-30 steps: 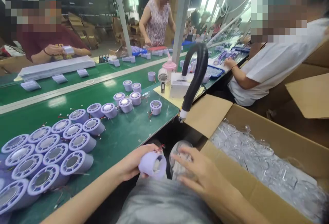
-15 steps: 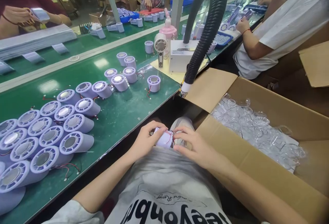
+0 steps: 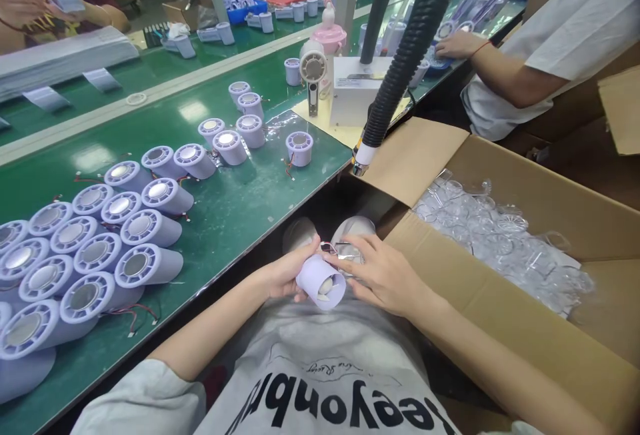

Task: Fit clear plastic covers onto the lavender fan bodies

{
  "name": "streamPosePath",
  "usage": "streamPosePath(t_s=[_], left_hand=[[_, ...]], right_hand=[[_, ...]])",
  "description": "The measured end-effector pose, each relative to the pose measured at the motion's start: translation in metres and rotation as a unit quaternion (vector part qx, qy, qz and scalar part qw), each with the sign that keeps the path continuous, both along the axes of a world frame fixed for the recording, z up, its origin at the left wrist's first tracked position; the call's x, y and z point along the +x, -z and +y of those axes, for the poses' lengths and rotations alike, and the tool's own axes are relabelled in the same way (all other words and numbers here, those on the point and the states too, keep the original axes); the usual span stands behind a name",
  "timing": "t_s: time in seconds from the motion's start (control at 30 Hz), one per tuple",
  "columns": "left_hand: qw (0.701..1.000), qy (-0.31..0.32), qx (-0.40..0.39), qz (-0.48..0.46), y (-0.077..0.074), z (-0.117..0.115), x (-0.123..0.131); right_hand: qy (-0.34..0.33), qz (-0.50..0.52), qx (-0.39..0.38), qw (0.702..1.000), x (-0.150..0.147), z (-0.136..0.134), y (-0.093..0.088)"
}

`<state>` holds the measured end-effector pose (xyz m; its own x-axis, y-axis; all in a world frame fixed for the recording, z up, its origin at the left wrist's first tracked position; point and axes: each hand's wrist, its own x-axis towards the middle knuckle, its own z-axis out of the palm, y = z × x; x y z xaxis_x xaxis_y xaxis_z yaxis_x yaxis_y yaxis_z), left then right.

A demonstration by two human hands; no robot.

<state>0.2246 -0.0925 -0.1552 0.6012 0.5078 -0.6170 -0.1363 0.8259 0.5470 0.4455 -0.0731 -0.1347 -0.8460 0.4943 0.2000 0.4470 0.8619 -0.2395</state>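
Note:
In the head view, my left hand (image 3: 287, 272) is wrapped round the side of a lilac cylindrical fan housing (image 3: 311, 282). The housing is tilted, its open end facing me with pale fan blades inside. At its far end a short red and dark wire (image 3: 327, 247) shows between my hands. My right hand (image 3: 383, 275) is on the housing's right side with fingers stretched and apart. Its index fingertip touches the housing near the wire, and the thumb lies close to the rim. Both hands are above my lap, in front of the bench edge.
Several lilac fan housings (image 3: 143, 228) with trailing wires stand on the green bench (image 3: 240, 215). A black flexible hose (image 3: 400, 68), a white box (image 3: 350, 92) and a handheld fan (image 3: 313, 72) are ahead. An open carton (image 3: 480, 328) holds clear plastic parts (image 3: 500, 242). Co-workers sit nearby.
The housing has turned so its open end with the blades faces me. My left hand has shifted down round its side. A co-worker's hand at right has moved to a blue tray.

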Motion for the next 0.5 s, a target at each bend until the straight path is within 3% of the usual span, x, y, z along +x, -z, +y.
streamPosePath(t_s=[0.1, 0.17, 0.3, 0.37, 0.5], left_hand=[[0.995, 0.012, 0.085, 0.052, -0.006, -0.001, 0.003], [0.971, 0.011, 0.207, 0.12, -0.012, -0.001, 0.004], [0.834, 0.048, 0.462, 0.297, -0.024, -0.005, 0.004], [0.788, 0.052, 0.505, 0.349, -0.028, -0.008, 0.003], [0.781, -0.017, 0.513, 0.357, -0.025, -0.01, 0.004]], right_hand=[[0.03, -0.009, -0.027, 0.999, -0.004, 0.003, -0.003], [0.061, -0.007, -0.06, 0.996, -0.004, 0.005, -0.004], [0.064, 0.003, -0.138, 0.988, -0.003, 0.01, -0.007], [0.052, 0.028, -0.191, 0.98, -0.002, 0.012, -0.01], [0.04, 0.105, -0.317, 0.942, -0.002, 0.012, -0.013]])
